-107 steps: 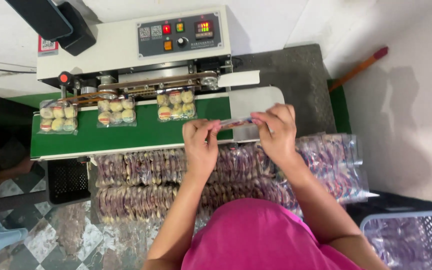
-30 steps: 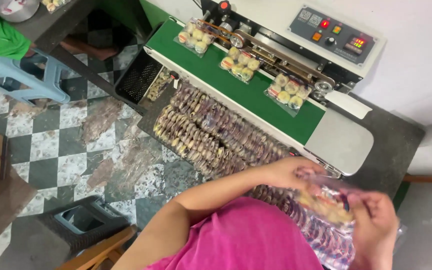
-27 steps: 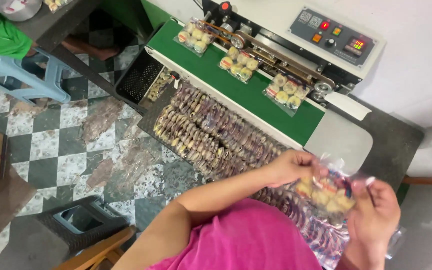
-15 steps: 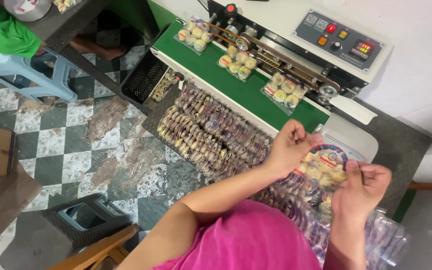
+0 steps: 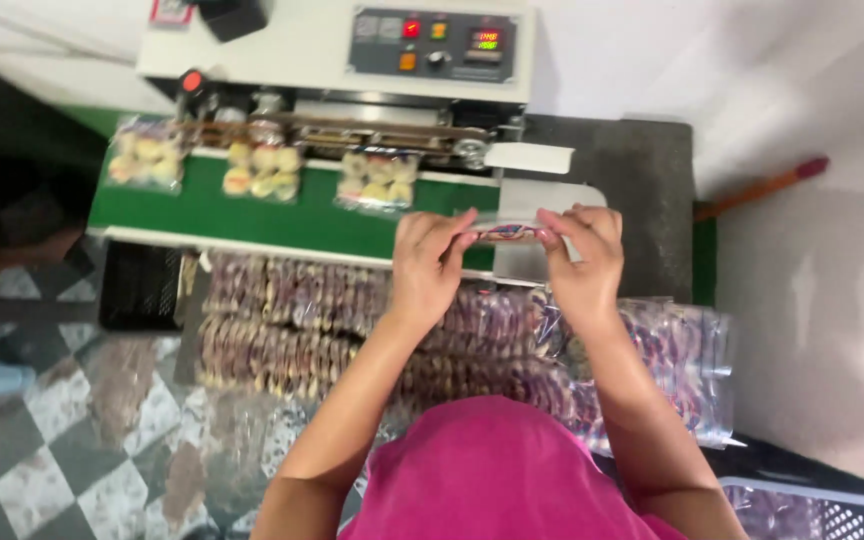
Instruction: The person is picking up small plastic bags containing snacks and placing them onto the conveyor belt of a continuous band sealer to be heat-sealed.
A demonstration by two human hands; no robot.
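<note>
Two hands are pinching one thin packet (image 5: pixel 508 233) between them, and I am seeing it stretched flat in the gap from one thumb to the other. My left hand (image 5: pixel 430 262) is gripping its left end, with the packet lying at about 2 o'clock from that palm; my right hand (image 5: pixel 584 262) is gripping its right end, with the packet at about 10 o'clock from it. Both are clenching on the packet's top edge, just above the pale feed plate (image 5: pixel 542 195) at the right end of the green belt (image 5: pixel 252 212). Three filled bags (image 5: pixel 380 182) are riding along that belt at 11 o'clock from my left hand, under the white sealing machine (image 5: pixel 352 50). Rows of packed bags (image 5: pixel 292 320) are lying below my wrists, toward 7 o'clock, and clear bags (image 5: pixel 687 360) are sitting at 4 o'clock from my right hand.
</note>
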